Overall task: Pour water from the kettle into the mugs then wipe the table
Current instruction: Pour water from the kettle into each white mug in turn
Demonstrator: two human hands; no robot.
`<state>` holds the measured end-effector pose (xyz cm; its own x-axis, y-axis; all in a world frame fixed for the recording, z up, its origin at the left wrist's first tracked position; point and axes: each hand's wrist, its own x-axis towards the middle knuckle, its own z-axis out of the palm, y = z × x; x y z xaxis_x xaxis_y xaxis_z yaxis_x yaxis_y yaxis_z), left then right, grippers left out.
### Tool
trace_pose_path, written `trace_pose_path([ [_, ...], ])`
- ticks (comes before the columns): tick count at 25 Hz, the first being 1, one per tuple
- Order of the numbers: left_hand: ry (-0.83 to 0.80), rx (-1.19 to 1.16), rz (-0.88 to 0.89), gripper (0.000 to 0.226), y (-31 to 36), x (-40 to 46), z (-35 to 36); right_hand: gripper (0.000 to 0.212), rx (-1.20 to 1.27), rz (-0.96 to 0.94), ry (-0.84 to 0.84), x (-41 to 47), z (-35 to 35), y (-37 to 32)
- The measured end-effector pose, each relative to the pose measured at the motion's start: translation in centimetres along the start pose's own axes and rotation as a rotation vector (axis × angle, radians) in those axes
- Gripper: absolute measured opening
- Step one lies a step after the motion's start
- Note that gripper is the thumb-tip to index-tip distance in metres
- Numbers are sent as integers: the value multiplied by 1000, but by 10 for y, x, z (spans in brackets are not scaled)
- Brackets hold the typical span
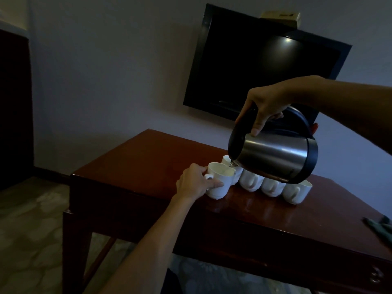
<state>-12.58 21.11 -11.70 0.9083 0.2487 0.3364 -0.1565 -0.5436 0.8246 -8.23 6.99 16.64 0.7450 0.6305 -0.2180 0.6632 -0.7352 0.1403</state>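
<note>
Kettle [275, 154]: tilted above the mugs, long axis sloping, spout down-left over the front mug [218, 180].
Right hand [267, 102]: clenched round the handle.
Left hand [196, 182]: grasping the front mug's handle.
Water: probably pouring, dim.

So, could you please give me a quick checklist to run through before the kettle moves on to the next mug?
1. Right hand grips tilted steel kettle: ok.
2. Left hand holds the white ceramic mug by its handle: ok.
3. Spout over that mug: ok.
4. Mug's fill level: cannot tell.
5. Remaining white mugs upright in a row: ok.
6. Green cloth on dark wooden table for wiping: ok.
</note>
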Motion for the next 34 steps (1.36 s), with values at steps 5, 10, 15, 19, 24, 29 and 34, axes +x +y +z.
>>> trace_pose_path([
  [5, 1, 0, -8, 53, 0, 1, 1, 69, 2, 7, -18, 3, 3, 3],
  [10, 1, 1, 0, 53, 0, -1, 1, 61, -8, 5, -17, 3, 3, 0],
  [15, 1, -4, -2, 52, 0, -2, 0, 62, 4, 10, -20, 3, 5, 1],
  [19, 1, 4, -7, 51, 0, -2, 0, 60, -10, 1, -16, 4, 7, 2],
  [24, 3, 4, -8, 54, 1, -2, 0, 61, -18, -3, -21, 6, 10, 1],
  [29, 3, 7, -12, 51, 2, -3, 0, 62, -36, 1, -11, 9, 9, 0],
  [34, 3, -2, -15, 52, 3, -3, 0, 61, -58, -6, -12, 8, 8, -4],
])
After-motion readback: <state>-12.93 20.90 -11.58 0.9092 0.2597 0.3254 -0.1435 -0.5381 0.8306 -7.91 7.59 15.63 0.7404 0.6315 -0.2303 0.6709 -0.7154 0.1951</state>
